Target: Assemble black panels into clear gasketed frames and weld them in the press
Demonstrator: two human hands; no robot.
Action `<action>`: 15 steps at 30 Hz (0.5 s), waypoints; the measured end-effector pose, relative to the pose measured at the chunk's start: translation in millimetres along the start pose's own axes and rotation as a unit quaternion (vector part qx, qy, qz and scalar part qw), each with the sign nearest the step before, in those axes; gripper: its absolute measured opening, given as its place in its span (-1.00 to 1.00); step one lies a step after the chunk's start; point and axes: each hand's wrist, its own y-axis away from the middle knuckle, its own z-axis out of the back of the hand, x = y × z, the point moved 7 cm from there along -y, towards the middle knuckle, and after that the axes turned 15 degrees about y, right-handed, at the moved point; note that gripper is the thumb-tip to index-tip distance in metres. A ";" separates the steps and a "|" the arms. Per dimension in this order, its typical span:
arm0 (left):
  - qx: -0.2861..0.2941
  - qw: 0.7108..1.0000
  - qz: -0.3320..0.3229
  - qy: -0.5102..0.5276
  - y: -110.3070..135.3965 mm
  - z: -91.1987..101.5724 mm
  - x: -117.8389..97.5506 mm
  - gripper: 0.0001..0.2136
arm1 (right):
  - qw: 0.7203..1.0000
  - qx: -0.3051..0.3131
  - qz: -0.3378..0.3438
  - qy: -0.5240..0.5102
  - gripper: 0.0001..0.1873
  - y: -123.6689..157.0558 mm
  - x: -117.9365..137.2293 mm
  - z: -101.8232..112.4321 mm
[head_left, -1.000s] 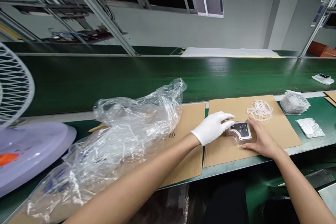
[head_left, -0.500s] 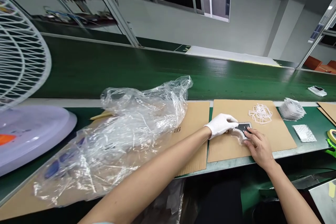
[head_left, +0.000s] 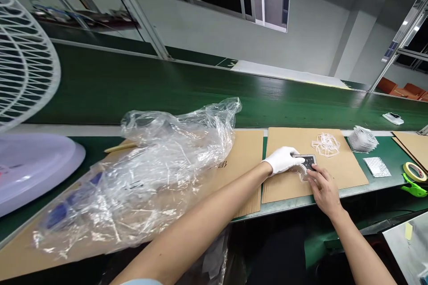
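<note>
Part (head_left: 308,161) sat on cardboard (head_left: 284,190); your gloved left hand (head_left: 284,160) held its left side, grip narrow; your right hand (head_left: 325,189) touched its right edge, grip unclear.

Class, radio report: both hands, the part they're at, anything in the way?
Gloved left hand and bare right hand touching black-faced part; grip unclear. Part over cardboard sheet. White strips on same sheet, beyond part, clear of both hands.
</note>
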 end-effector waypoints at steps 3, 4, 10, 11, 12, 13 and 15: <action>-0.003 1.000 -0.002 0.000 2.7 -2.7 -0.7 -0.59 | 1.000 -0.003 -0.003 0.000 -0.67 -0.7 0.9 -0.5; -0.006 1.000 -0.004 -0.003 3.2 -2.8 -1.5 -0.59 | 1.000 0.000 -0.005 -0.002 -0.67 -1.4 0.6 -0.8; -0.017 0.998 -0.037 -0.038 11.7 -11.7 -20.9 -0.54 | 0.999 0.019 -0.025 0.008 -0.64 -4.0 5.0 4.1; -0.006 0.998 -0.044 -0.044 16.3 -16.2 -24.8 -0.53 | 0.999 0.022 -0.030 0.015 -0.65 -2.7 8.8 6.9; 0.010 0.997 -0.050 -0.051 20.9 -20.6 -27.5 -0.52 | 0.999 0.028 -0.033 0.022 -0.65 -1.2 12.9 9.2; 0.015 0.997 -0.049 -0.063 24.2 -21.9 -27.5 -0.51 | 0.998 0.037 -0.037 0.031 -0.63 0.2 16.3 11.1; -0.010 0.994 -0.039 -0.099 22.7 -15.3 -22.4 -0.55 | 0.996 0.050 -0.050 0.051 -0.58 4.0 17.0 14.7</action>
